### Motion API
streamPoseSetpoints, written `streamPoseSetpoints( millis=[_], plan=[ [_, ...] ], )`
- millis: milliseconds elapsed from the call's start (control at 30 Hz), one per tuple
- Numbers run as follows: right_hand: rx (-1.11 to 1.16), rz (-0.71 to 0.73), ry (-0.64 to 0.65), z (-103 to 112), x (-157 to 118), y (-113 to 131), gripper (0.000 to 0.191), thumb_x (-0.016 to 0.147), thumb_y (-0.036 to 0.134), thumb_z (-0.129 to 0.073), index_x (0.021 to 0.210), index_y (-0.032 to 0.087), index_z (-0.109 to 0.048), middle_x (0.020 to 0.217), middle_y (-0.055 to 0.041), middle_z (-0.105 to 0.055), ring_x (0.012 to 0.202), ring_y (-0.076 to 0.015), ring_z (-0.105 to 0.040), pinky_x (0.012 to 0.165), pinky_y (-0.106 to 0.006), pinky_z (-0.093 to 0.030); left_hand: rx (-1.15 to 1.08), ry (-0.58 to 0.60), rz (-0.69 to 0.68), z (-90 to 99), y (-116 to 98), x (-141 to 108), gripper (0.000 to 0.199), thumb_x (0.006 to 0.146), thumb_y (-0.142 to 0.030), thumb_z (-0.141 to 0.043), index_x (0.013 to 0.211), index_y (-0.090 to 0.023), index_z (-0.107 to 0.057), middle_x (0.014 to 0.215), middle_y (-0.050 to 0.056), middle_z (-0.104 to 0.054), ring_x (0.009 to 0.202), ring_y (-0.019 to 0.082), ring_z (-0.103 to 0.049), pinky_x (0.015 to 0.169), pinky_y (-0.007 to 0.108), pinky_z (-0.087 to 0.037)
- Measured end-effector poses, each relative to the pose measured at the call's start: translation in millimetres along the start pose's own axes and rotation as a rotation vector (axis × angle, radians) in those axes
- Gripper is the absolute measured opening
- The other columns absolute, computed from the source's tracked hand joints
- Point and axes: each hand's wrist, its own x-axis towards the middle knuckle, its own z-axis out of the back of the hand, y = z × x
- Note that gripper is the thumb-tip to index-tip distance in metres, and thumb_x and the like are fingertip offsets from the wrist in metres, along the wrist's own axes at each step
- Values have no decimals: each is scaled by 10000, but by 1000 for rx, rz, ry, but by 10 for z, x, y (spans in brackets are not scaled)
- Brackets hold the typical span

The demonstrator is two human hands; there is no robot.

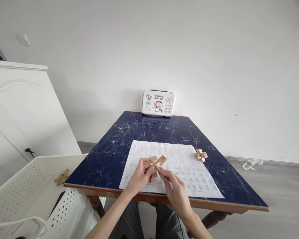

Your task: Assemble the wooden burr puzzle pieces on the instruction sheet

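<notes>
Over a printed paper sheet, my left hand is closed on flat wooden puzzle pieces with dark marks and notched edges. A narrow wooden puzzle piece lies slanted across them, its upper end by my left fingers. My right hand pinches the lower end of that narrow piece. My fingers partly hide how the pieces meet. To the right, at the sheet's edge, an interlocked wooden puzzle rests on the dark blue marbled table.
A white case with cartoon prints stands against the wall at the table's far edge. Left of the table is a white perforated basket with a brownish object on it. A white cabinet stands behind. Clear plastic items lie on the floor at right.
</notes>
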Motion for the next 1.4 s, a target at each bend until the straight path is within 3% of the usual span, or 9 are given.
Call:
streamPoseSetpoints(
  millis=[433, 600, 700, 900, 1000, 1133, 1200, 1300, 1400],
  plan=[
    [57, -27, 36, -4, -3, -20, 228, 1092, 339, -459, 1187, 257, -650, 1303, -120, -709, 1223, -278, -691, 960, -405, -614, 18, 5, -30, 20, 67, -3, 430, 983, -608, -578, 907, -241, -369, 693, -53, -553, 616, 134, -517, 630, 293, -404],
    [153, -89, 113, 119, 148, -27, 257, 1073, 401, -511, 1219, 240, -649, 1235, -128, -732, 1158, -293, -710, 959, -432, -600, -32, -134, -53, 3, 36, -5, 406, 985, -579, -591, 928, -246, -366, 725, -56, -580, 586, 114, -495, 600, 266, -361],
    [70, -126, 105, 120, 349, -118, 261, 1086, 378, -454, 1180, 229, -647, 1168, -123, -742, 1059, -285, -731, 908, -440, -597, -48, -255, -91, -10, 19, -3, 400, 989, -572, -587, 924, -251, -358, 723, -54, -590, 585, 119, -502, 620, 272, -390],
    [-159, 132, 359, -127, 837, -396, 302, 964, 151, -572, 1246, 229, -649, 1262, -106, -704, 1258, -297, -601, 1051, -485, -506, -22, -349, -134, 3, 36, -6, 358, 1021, -544, -542, 953, -259, -337, 670, -75, -557, 590, 127, -504, 637, 268, -411],
    [-194, 93, 362, -176, 960, -507, 236, 907, 150, -660, 1129, 211, -712, 1128, -111, -730, 1132, -307, -632, 979, -469, -519, -19, -361, -131, 12, 49, -8, 366, 1012, -544, -555, 956, -261, -329, 687, -75, -564, 585, 123, -514, 625, 264, -415],
    [-216, -6, 327, -43, 937, -608, 93, 912, 291, -696, 899, 207, -734, 924, -89, -726, 953, -301, -652, 827, -417, -529, -44, -393, -132, 4, 65, 1, 369, 1003, -525, -577, 960, -262, -322, 775, -59, -610, 579, 106, -529, 608, 256, -420],
    [-208, -50, 310, 70, 878, -612, 234, 962, 376, -632, 812, 211, -706, 871, -76, -719, 849, -268, -660, 731, -367, -520, -63, -396, -134, -2, 78, 12, 365, 1004, -515, -579, 962, -262, -318, 829, -45, -638, 579, 100, -536, 601, 257, -423],
    [-153, -123, 280, 221, 782, -517, 372, 1039, 489, -490, 902, 210, -696, 835, -61, -725, 686, -218, -660, 607, -320, -499, -111, -396, -127, -5, 97, 28, 375, 990, -511, -608, 967, -260, -330, 845, -38, -660, 578, 101, -547, 600, 260, -420],
    [223, -291, 238, 290, 699, -314, 497, 1041, 617, -435, 984, 187, -679, 890, -82, -728, 639, -190, -656, 565, -307, -510, -221, -418, -98, 4, 100, 37, 410, 947, -513, -681, 966, -250, -367, 834, -33, -674, 572, 97, -542, 608, 258, -410]
  ],
)
